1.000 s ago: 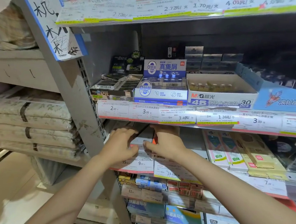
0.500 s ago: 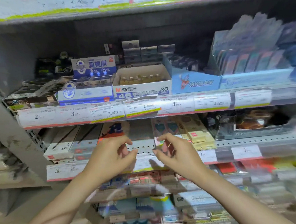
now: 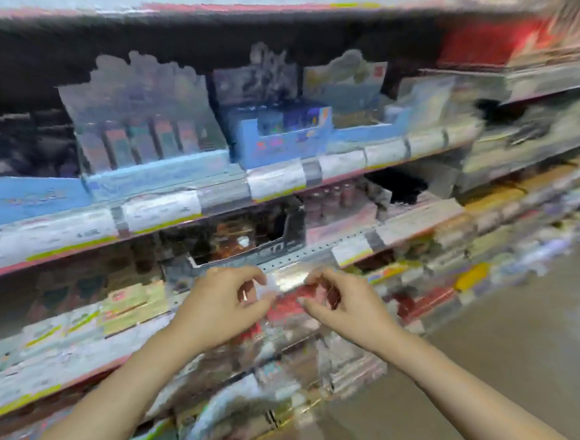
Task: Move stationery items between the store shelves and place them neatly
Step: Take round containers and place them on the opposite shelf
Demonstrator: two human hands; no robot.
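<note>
left hand (image 3: 222, 306): nearest to us, arm coming up from lower left; fingers curled, thumb and forefinger tips close together at the left end of a small clear packet. We read it as a pinch, but motion blur is heavy.
right hand (image 3: 346, 309): arm from lower right; fingers curled, tips at the packet's right end, same narrow pinching grip.
clear packet (image 3: 286, 281): shiny, see-through, sits between the two hands and touches both sets of fingertips. Long axis runs left to right, roughly along the shelf edge, right end a bit higher. We cannot tell what is inside it.
packet location: held in the air just in front of the middle shelf edge (image 3: 308, 253), not resting on it as far as we see.
red items (image 3: 289, 309): blurred red stock right behind and below the packet, on the tier under the hands.
yellow-green packs (image 3: 131, 306): left of the left hand, lying flat on the lower shelf.
dark tray (image 3: 246, 240): open display box on the middle shelf, just above the hands.
price tags (image 3: 160, 207): white strips with yellow-green lower edges along the upper shelf front; text unreadable.
blue display box (image 3: 280, 140): upper shelf, above and behind the hands, upright card back.
grey display box (image 3: 147, 134): left of the blue one, holding upright slim packs.
floor (image 3: 512, 355): tan, lower right.
</note>
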